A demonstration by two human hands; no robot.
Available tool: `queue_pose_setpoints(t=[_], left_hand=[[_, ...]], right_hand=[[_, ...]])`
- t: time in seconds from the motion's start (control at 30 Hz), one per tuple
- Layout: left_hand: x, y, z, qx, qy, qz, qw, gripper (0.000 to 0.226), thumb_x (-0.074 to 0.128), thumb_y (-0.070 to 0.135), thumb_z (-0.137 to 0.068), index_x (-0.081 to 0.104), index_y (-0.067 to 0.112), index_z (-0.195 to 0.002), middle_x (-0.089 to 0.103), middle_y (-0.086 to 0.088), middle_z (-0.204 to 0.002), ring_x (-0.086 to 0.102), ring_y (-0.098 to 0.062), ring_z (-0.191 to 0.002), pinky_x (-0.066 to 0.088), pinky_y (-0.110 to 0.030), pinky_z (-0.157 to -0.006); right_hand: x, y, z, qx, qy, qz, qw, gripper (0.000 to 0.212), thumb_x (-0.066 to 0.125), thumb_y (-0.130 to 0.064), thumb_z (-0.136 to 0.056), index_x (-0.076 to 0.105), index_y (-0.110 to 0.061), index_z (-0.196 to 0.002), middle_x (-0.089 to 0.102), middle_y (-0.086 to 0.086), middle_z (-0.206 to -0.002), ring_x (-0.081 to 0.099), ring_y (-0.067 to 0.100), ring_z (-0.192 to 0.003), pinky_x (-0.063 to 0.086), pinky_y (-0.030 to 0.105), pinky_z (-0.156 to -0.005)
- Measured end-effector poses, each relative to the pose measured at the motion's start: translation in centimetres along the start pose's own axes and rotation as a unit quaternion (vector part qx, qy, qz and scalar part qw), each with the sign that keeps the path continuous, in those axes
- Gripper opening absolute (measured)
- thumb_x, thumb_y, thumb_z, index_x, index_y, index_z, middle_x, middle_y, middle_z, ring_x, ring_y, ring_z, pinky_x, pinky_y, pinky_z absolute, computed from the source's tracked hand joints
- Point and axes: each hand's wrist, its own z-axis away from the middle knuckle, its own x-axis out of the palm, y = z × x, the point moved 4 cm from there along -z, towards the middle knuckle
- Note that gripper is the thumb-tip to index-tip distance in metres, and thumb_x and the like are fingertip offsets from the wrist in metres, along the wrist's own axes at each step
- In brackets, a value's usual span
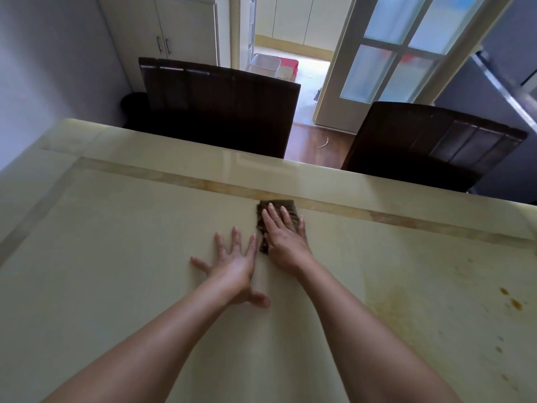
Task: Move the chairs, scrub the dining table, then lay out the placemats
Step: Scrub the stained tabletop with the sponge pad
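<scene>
A glossy cream dining table (130, 257) fills the lower view. My right hand (283, 235) presses flat on a dark brown scrubbing cloth (276, 206) near the table's far inlaid stripe. My left hand (232, 264) lies beside it, palm down on the bare tabletop with fingers spread, holding nothing. Two dark wooden chairs stand behind the far edge, one at left (218, 109) and one at right (430, 141). Brown stains (511, 301) dot the table's right side. No placemats are in view.
A wall runs along the left. Beyond the chairs are white cabinets (162, 33), an open doorway with a plastic bin (266, 64) on the floor, and a glass-paned door (392, 59). A steel-edged appliance (505, 82) stands at the far right.
</scene>
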Motion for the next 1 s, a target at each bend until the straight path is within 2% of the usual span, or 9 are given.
queue_pose_setpoints(t=[0.23, 0.57, 0.73, 0.83, 0.93, 1.0], left_hand=[[0.1, -0.2, 0.0, -0.003, -0.012, -0.009, 1.000, 0.131, 0.074, 0.061, -0.062, -0.026, 0.035, -0.144, -0.041, -0.003, -0.148, -0.033, -0.036, -0.137, 0.004, -0.079, -0.099], [0.1, -0.1, 0.0, -0.003, -0.007, -0.009, 1.000, 0.130, 0.073, 0.062, -0.063, -0.025, 0.035, -0.144, -0.041, -0.002, -0.148, -0.033, -0.035, -0.137, 0.004, -0.078, -0.099], [-0.2, -0.1, 0.2, -0.009, -0.006, -0.023, 1.000, 0.130, 0.072, 0.064, -0.063, -0.025, 0.033, -0.145, -0.038, -0.005, -0.149, -0.030, -0.038, -0.138, 0.005, -0.077, -0.100], [-1.1, 1.3, 0.0, -0.006, 0.020, -0.065, 0.998, 0.126, 0.068, 0.064, -0.067, -0.022, 0.026, -0.147, -0.032, -0.011, -0.152, -0.027, -0.038, -0.139, 0.003, -0.076, -0.102], [-2.8, 4.4, -1.7, 0.037, 0.063, -0.040, 0.997, 0.125, 0.070, 0.063, -0.067, -0.022, 0.032, -0.146, -0.037, -0.005, -0.150, -0.031, -0.035, -0.138, 0.000, -0.076, -0.102], [-3.4, 6.4, -3.2, 0.054, 0.058, -0.018, 0.997, 0.126, 0.071, 0.063, -0.065, -0.022, 0.035, -0.145, -0.038, -0.003, -0.149, -0.033, -0.035, -0.137, 0.000, -0.077, -0.101]], right_hand=[[-2.7, 3.7, -4.5, 0.071, 0.023, -0.020, 0.997, 0.059, 0.025, -0.017, -0.100, -0.001, -0.023, -0.152, -0.013, -0.008, -0.159, -0.014, 0.015, -0.146, -0.014, 0.047, -0.116], [-3.9, 14.7, 1.3, 0.200, 0.054, -0.033, 0.978, 0.057, 0.026, -0.022, -0.101, 0.001, -0.021, -0.153, -0.011, -0.005, -0.159, -0.011, 0.016, -0.147, -0.010, 0.050, -0.116], [-3.6, 14.9, 1.2, 0.204, 0.059, -0.027, 0.977, 0.057, 0.025, -0.022, -0.101, 0.001, -0.021, -0.153, -0.013, -0.006, -0.159, -0.011, 0.016, -0.147, -0.010, 0.050, -0.115], [-3.6, 15.0, 1.1, 0.202, 0.060, -0.024, 0.977, 0.057, 0.025, -0.021, -0.101, 0.000, -0.021, -0.153, -0.013, -0.006, -0.159, -0.012, 0.016, -0.146, -0.010, 0.051, -0.115], [-3.5, 15.1, 1.0, 0.200, 0.061, -0.023, 0.978, 0.058, 0.025, -0.021, -0.101, -0.001, -0.021, -0.153, -0.014, -0.007, -0.159, -0.013, 0.016, -0.146, -0.010, 0.051, -0.115], [-3.5, 15.2, 1.0, 0.197, 0.058, -0.024, 0.978, 0.057, 0.024, -0.022, -0.101, -0.001, -0.021, -0.152, -0.014, -0.007, -0.159, -0.014, 0.015, -0.146, -0.011, 0.050, -0.115]])
